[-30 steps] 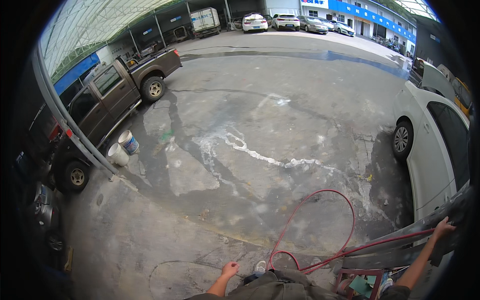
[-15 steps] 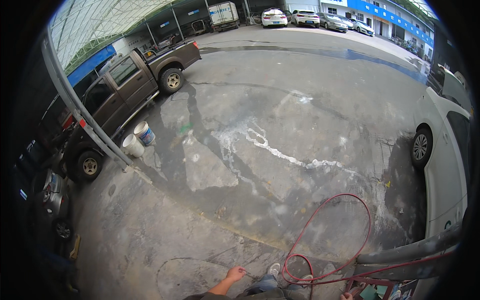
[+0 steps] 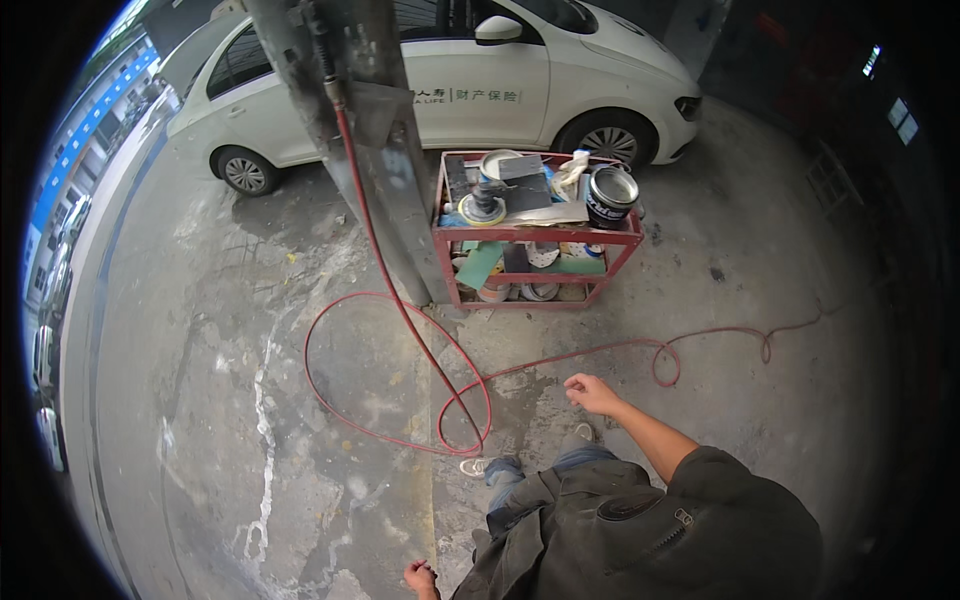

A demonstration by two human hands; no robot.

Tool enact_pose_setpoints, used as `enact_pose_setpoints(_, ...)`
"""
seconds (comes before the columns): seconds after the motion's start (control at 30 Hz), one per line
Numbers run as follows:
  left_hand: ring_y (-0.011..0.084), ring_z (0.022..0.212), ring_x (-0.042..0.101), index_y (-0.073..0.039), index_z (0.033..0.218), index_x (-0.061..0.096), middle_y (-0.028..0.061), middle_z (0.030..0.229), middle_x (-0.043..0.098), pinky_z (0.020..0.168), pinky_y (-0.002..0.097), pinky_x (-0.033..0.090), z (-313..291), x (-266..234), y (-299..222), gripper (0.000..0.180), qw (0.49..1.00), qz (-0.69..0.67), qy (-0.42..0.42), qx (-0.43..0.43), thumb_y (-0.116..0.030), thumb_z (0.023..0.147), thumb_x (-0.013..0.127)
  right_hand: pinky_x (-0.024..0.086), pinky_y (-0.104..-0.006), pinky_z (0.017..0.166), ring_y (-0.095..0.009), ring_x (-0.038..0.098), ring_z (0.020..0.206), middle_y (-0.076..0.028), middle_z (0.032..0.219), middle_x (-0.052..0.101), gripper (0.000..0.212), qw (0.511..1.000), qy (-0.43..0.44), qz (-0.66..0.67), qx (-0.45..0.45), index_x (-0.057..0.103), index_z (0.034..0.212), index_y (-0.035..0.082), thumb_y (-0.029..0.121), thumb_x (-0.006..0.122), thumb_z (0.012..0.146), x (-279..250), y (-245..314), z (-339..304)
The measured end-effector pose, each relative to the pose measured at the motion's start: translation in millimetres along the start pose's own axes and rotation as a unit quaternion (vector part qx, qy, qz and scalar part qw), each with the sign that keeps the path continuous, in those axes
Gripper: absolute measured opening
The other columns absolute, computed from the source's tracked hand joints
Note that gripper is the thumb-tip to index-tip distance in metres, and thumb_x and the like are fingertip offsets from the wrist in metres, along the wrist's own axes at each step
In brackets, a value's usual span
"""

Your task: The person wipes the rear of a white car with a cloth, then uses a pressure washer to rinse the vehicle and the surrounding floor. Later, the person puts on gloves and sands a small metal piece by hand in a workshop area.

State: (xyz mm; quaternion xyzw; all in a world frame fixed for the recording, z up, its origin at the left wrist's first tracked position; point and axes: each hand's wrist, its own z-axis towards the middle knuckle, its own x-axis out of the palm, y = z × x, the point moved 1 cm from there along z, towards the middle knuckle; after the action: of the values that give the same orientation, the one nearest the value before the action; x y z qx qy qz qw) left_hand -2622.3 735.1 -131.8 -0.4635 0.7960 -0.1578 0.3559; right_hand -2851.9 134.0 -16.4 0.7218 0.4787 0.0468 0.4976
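Note:
My right hand (image 3: 593, 394) hangs in the air over the floor, just in front of the red cart (image 3: 540, 236). Its fingers are loosely bent and a little apart, with nothing visible in them. At the lower edge my left hand (image 3: 420, 576) is low by my side, fingers curled; a small dark spot shows at them, too small to name. On the cart's top lie a dark round-based tool (image 3: 483, 207), an open dark can (image 3: 612, 196), a whitish tub (image 3: 500, 165) and dark sheets (image 3: 525, 185). A green sheet (image 3: 480, 264) hangs from the shelf below. Neither hand touches the cart.
A red hose (image 3: 372, 225) drops from the grey pillar (image 3: 385, 150) and coils on the floor by my shoes (image 3: 477, 467). More of it trails right in small loops. Behind the cart stands a white car (image 3: 470, 85). A white streak (image 3: 263, 440) marks the floor at left.
My view has swung right, from the open yard and brown pickup to the cart, pillar and white car. My right hand now shows fully, raised forward; my left hand is at the lower edge.

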Motion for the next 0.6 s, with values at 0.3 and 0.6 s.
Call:
enact_pose_setpoints(0.3, 0.0098, 0.046, 0.041, -0.003, 0.088, 0.057, 0.0041, 0.072, 0.053, 0.036, 0.0236, 0.029, -6.2, 163.2, -160.9, 0.026, 0.959, 0.101, 0.14, 0.226, 0.008, 0.072, 0.039, 0.054, -0.0334, 0.068, -0.02, 0.07, 0.073, -0.009, 0.093, 0.07, 0.027, 0.948, -0.208, 0.172, 0.166, 0.064, 0.111, 0.004, 0.018, 0.066, 0.088, -124.0, -282.3, -182.3)
enact_pose_setpoints(0.6, 0.0144, 0.046, 0.051, 0.0, 0.09, 0.061, 0.0072, 0.072, 0.062, 0.036, 0.0265, 0.036, -206.3, 584.4, -117.9, 0.02, 0.819, 0.243, 0.455, 0.25, -0.001, 0.081, 0.043, 0.057, -0.0335, 0.057, -0.023, 0.071, 0.064, -0.012, 0.084, 0.071, 0.022, 0.585, -0.589, 0.381, 0.406, 0.068, 0.101, 0.004, 0.014, 0.067, 0.082, -236.1, -510.0, -489.1)
